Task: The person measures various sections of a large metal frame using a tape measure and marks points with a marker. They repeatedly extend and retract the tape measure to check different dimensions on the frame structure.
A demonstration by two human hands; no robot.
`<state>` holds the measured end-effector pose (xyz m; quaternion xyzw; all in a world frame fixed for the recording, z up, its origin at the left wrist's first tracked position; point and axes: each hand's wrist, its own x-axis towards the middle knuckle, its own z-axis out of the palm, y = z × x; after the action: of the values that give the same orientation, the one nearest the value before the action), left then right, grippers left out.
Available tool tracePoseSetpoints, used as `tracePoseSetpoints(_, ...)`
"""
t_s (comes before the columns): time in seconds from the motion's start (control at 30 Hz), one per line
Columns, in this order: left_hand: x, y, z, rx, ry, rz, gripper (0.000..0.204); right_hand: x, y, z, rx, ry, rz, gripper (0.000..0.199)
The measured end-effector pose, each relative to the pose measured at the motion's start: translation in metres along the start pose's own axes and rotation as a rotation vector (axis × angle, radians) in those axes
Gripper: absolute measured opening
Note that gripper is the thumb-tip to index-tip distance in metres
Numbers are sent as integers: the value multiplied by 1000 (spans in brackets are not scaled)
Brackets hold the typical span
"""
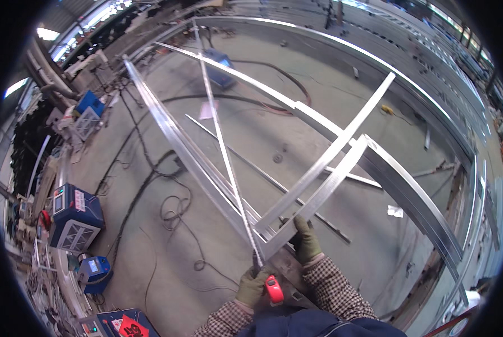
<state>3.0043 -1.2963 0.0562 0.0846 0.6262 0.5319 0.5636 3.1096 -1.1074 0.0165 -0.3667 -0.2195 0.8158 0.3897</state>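
My left hand [251,287], in an olive glove, is closed at the near end of a tape measure's pulled-out blade [224,149]. The red tape measure case [274,289] sits against that hand's fingers. From there the blade runs diagonally across a silvery metal frame [175,137] to its far corner. My right hand [306,240], gloved the same way, grips the short bar [331,185] close to the frame's near corner [271,242]. Its fingertips are partly hidden behind the bar.
Blue machines [76,218] stand on the left, with another blue unit [220,68] beyond the frame. Black cables [175,216] coil over the grey floor. A loose thin bar [274,182] lies under the frame. Long metal profiles [431,73] are stacked at the far right.
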Motion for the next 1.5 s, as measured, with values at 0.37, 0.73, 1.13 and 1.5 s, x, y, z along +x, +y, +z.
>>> tracePoseSetpoints(0.37,11,-1,-1,66,6,0,34,16,11,-8,-79,23,-42,71)
tracePoseSetpoints(0.73,19,-5,-5,2,-14,53,32,15,6,-4,-87,38,10,76)
tracePoseSetpoints(1.13,14,-4,-1,-25,10,64,34,11,4,-3,-92,13,13,74)
tracePoseSetpoints(1.5,9,6,3,-20,-9,63,38,25,17,-12,-126,28,7,83)
